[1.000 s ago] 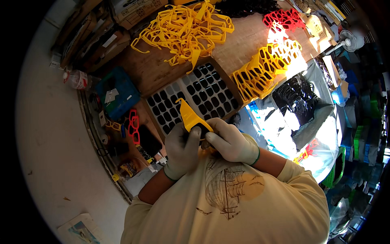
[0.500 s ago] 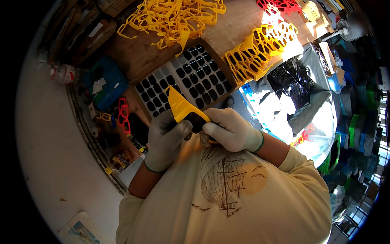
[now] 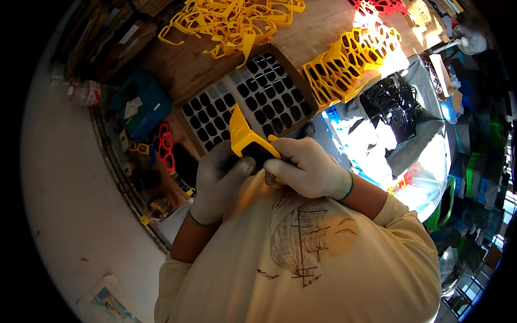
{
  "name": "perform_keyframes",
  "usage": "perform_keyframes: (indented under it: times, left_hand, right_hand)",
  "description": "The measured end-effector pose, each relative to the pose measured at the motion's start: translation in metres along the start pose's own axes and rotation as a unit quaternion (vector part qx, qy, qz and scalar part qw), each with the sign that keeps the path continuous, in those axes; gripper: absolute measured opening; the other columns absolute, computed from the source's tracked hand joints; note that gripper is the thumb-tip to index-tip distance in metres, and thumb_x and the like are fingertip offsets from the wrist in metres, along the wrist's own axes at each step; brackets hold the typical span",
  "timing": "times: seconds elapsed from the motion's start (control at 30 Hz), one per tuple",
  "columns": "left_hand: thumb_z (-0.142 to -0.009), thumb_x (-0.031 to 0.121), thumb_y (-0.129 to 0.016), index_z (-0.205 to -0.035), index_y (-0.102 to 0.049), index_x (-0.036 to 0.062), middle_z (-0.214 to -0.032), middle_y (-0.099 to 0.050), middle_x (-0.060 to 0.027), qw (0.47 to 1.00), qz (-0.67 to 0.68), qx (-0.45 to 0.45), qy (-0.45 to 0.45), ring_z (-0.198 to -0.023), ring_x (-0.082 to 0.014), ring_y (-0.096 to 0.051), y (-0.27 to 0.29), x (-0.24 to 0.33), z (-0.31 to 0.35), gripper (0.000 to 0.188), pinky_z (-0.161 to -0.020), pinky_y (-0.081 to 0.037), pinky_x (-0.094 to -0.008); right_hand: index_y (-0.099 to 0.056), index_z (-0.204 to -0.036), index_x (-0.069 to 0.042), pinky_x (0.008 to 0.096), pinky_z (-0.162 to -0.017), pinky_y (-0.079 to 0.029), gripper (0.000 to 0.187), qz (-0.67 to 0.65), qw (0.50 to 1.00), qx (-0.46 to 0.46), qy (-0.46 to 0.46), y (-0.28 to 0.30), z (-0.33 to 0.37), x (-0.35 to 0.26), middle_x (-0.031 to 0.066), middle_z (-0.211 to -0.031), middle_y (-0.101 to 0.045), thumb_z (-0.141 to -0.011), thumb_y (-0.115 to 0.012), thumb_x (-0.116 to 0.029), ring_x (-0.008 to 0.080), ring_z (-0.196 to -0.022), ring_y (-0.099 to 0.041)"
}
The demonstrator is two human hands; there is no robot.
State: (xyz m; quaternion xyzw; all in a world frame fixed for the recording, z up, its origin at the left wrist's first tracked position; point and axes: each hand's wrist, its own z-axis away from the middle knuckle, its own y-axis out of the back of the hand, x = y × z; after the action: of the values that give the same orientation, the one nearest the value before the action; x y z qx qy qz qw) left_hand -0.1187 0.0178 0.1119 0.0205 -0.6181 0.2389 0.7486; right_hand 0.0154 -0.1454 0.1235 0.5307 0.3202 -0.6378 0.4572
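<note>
A pair of yellow sunglasses (image 3: 245, 134) is held between my two gloved hands, in front of my chest. My left hand (image 3: 219, 180) grips its left part, with the thumb pressed on a dark lens (image 3: 257, 153). My right hand (image 3: 307, 168) pinches the right side of the frame between thumb and fingers. One wide yellow temple sticks up and away from me. Part of the sunglasses is hidden behind the fingers. Just beyond the hands lies a box (image 3: 295, 125) with trays of dark lenses (image 3: 265, 97) set in rows.
Loose yellow frames (image 3: 226, 24) are heaped at the far side of the table (image 3: 301, 46). Yellow glasses with lenses (image 3: 336, 70) stand stacked at right, beside black glasses (image 3: 390, 105) on plastic. Red frames (image 3: 166, 148) and a teal case (image 3: 140, 105) lie at left.
The sunglasses have turned slightly in my hands, so more of the dark lens shows. My right hand has shifted its grip a little. The whole view has moved slightly.
</note>
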Motion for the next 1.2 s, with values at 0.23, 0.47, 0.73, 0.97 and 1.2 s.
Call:
perform_keyframes:
  times: [0.23,0.47,0.73,0.97,1.2]
  left_hand:
    - [-0.101,0.013,-0.057,-0.117,-0.058,-0.0051,-0.102,-0.067,-0.0087,0.993,-0.083,0.076,-0.035,-0.087,-0.0111,-0.064,-0.015,-0.024,-0.016,0.024,-0.078,-0.053,-0.0254]
    - [-0.101,0.015,-0.057,-0.111,-0.057,-0.0049,-0.095,-0.067,-0.0093,0.979,-0.156,0.102,-0.079,-0.081,-0.0118,-0.065,-0.021,-0.027,-0.021,0.022,-0.072,-0.053,-0.0257]
    - [-0.100,0.016,-0.058,-0.108,-0.058,-0.0033,-0.086,-0.067,-0.0073,0.967,-0.208,0.116,-0.091,-0.073,-0.0103,-0.064,-0.023,-0.026,-0.025,0.020,-0.065,-0.052,-0.0254]
    - [-0.100,0.017,-0.058,-0.109,-0.060,-0.0030,-0.086,-0.068,-0.0072,0.952,-0.255,0.133,-0.104,-0.071,-0.0100,-0.063,-0.018,-0.027,-0.026,0.022,-0.065,-0.051,-0.0251]
    - [-0.102,0.021,-0.054,-0.118,-0.060,-0.0045,-0.098,-0.068,-0.0069,0.994,-0.030,0.096,0.030,-0.082,-0.0095,-0.063,-0.007,-0.025,-0.034,0.030,-0.075,-0.051,-0.0231]
  right_hand:
    - [-0.063,-0.094,0.004,0.0334,-0.061,-0.053,0.024,0.033,0.993,0.086,-0.069,-0.004,-0.007,-0.002,0.0135,-0.070,-0.065,-0.096,-0.063,-0.020,0.0218,-0.063,-0.068]
    - [-0.061,-0.087,0.003,0.0379,-0.059,-0.051,0.027,0.061,0.990,0.120,-0.037,-0.007,-0.013,0.007,0.0187,-0.068,-0.061,-0.094,-0.064,-0.023,0.0305,-0.061,-0.065]
    - [-0.059,-0.083,0.002,0.0398,-0.057,-0.050,0.027,0.071,0.988,0.133,-0.028,-0.008,-0.017,0.011,0.0189,-0.064,-0.058,-0.093,-0.063,-0.022,0.0358,-0.060,-0.063]
    - [-0.059,-0.085,0.002,0.0382,-0.058,-0.050,0.025,0.109,0.988,0.113,0.005,-0.002,-0.023,0.017,0.0170,-0.063,-0.058,-0.095,-0.063,-0.022,0.0325,-0.059,-0.062]
    - [-0.064,-0.100,0.004,0.0333,-0.063,-0.051,0.025,-0.147,0.988,0.025,-0.028,0.010,-0.028,0.045,0.0090,-0.072,-0.064,-0.099,-0.058,-0.020,0.0158,-0.067,-0.064]
